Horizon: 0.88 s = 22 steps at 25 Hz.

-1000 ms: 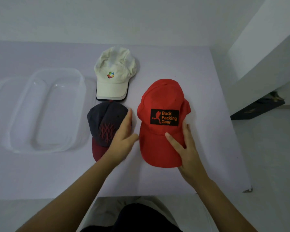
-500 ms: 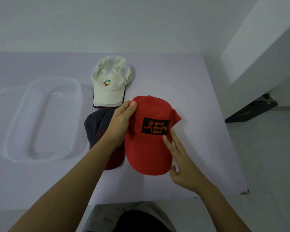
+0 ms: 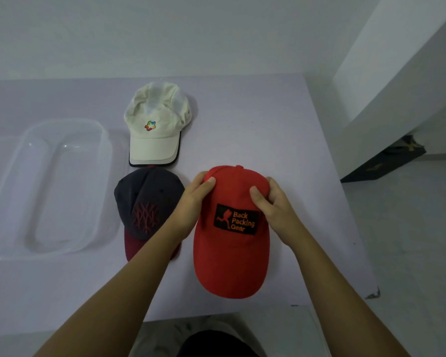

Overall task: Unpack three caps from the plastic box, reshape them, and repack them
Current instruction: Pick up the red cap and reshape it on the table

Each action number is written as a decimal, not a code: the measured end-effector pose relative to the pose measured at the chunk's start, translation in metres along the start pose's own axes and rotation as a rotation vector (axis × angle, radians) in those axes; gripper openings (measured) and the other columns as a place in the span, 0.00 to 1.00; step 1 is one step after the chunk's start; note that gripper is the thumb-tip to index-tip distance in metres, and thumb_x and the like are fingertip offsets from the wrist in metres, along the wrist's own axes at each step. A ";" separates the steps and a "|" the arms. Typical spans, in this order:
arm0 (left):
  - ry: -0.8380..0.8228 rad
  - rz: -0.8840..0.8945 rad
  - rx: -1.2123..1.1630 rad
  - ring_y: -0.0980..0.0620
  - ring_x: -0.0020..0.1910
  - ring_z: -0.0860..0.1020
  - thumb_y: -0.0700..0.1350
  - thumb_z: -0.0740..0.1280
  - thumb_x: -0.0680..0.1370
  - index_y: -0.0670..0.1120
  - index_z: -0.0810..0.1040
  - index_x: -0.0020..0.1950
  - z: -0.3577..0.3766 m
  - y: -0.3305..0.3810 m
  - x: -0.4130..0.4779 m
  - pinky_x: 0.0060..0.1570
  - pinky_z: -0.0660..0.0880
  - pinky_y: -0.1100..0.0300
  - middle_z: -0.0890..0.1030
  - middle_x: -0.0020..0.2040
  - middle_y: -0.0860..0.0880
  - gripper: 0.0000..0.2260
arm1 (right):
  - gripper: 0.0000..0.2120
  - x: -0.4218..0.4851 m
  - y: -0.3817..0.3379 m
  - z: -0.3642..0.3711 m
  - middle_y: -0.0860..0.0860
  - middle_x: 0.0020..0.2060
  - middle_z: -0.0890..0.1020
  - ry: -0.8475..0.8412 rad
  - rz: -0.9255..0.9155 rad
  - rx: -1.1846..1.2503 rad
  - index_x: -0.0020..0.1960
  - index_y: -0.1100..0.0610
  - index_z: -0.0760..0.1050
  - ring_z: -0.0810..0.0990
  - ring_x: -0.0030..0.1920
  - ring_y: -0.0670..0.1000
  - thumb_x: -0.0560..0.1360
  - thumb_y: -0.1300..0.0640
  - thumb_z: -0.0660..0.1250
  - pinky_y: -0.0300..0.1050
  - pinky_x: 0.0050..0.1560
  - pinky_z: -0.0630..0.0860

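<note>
A red cap [image 3: 231, 256] with a black "Back Packing Gear" patch lies brim toward me near the table's front right. My left hand [image 3: 191, 204] grips the left side of its crown, thumb on top. My right hand [image 3: 273, 204] grips the right side of the crown the same way. To the left lies a dark navy cap [image 3: 146, 207] with a maroon brim and red stitching; my left forearm crosses its brim. Behind that sits a white cap [image 3: 156, 124] with a small coloured logo. A clear plastic box [image 3: 49, 186] stands empty at the left.
The pale lilac table [image 3: 268, 124] ends close to the right of the red cap and just in front of it. A white wall and column rise at the right, with a dark box [image 3: 386, 161] on the floor beyond.
Both hands have moved up from the red cap's brim and side to grip its crown from either side. The red cap has shifted slightly toward me and to the right.
</note>
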<state>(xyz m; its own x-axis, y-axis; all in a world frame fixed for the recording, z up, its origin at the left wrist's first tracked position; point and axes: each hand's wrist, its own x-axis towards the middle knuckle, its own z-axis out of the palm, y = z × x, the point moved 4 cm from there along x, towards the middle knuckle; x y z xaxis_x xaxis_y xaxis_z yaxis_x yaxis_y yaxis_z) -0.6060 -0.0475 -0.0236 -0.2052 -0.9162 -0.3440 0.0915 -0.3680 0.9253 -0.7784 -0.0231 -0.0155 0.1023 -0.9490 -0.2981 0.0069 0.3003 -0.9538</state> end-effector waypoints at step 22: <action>0.400 0.089 0.851 0.50 0.41 0.72 0.46 0.53 0.82 0.43 0.70 0.48 0.003 -0.030 0.040 0.44 0.69 0.54 0.74 0.42 0.49 0.10 | 0.30 0.062 0.048 -0.022 0.58 0.36 0.77 0.259 0.164 -0.450 0.41 0.67 0.72 0.77 0.39 0.53 0.81 0.43 0.47 0.50 0.46 0.75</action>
<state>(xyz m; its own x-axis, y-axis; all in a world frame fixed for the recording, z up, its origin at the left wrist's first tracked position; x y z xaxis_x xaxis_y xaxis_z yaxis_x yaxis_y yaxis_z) -0.6193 -0.0721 -0.0650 0.1325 -0.9799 -0.1490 -0.6840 -0.1992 0.7017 -0.7941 -0.0693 -0.0809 -0.1829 -0.9026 -0.3897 -0.4206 0.4301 -0.7989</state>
